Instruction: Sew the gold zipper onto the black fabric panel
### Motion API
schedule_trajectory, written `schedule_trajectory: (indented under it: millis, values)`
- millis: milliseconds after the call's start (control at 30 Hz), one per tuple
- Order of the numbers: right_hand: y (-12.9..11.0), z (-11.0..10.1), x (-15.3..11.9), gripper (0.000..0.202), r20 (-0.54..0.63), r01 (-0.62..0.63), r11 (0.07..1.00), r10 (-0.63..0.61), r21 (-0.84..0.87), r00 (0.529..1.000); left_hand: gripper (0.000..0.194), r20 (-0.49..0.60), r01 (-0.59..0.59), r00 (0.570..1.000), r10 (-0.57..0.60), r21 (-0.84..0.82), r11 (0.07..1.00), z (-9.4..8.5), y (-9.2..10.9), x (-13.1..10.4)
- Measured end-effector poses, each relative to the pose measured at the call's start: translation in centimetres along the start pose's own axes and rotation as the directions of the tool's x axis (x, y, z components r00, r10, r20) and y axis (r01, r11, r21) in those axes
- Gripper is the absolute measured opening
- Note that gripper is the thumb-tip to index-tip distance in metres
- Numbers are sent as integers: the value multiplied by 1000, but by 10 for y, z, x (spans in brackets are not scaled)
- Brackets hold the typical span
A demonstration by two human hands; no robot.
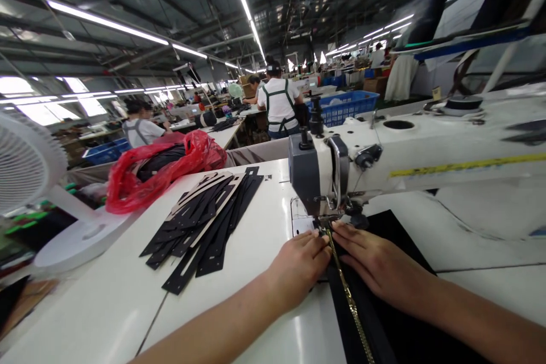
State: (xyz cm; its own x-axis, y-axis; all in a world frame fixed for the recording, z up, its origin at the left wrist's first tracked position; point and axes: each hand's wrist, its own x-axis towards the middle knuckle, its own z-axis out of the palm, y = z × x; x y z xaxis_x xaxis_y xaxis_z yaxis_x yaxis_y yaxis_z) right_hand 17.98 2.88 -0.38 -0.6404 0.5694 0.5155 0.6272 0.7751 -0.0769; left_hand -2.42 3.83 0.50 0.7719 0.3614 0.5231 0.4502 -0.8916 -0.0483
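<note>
**Both hands at the needle, zipper running between them**

Off to my left, a crumpled red plastic bag point(164, 170) sits on the white worktable point(106, 307) with dark pieces showing inside it; I cannot tell what they are. Farther back, a blue plastic crate point(347, 107) stands behind the machine, contents hidden.

The black fabric panel point(384, 318) with its brass-toothed zipper point(347, 296) lies on the table under the white sewing machine point(384, 159), the zipper leading straight up to the presser foot. My left hand point(298, 267) presses flat just left of the zipper, fingertips nearly at the foot. My right hand point(379, 267) lies flat on the fabric just right of it, fingers extended and close together. Neither hand grips anything; both only press down. A stack of flat black cut strips point(205, 222) lies beside the bag.
</note>
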Motion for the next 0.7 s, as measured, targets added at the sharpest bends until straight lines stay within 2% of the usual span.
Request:
schedule_trajectory:
  millis: [267,400,533,700]
  values:
    - [7,1,10,32,-49,-9,998,12,61,999,19,75,129,989,-127,-20,991,7,-5,-3]
    - [-2,-10,8,29,34,-32,994,29,100,999,23,117,168,980,-158,-86,982,-1,0,-5]
    - [-22,-28,7,13,131,-117,982,98,151,987,29,104,200,977,-185,-160,967,-10,11,-10]
    - [-33,-29,3,9,137,-252,938,225,237,965,30,87,218,973,-212,-67,974,-9,23,-13]
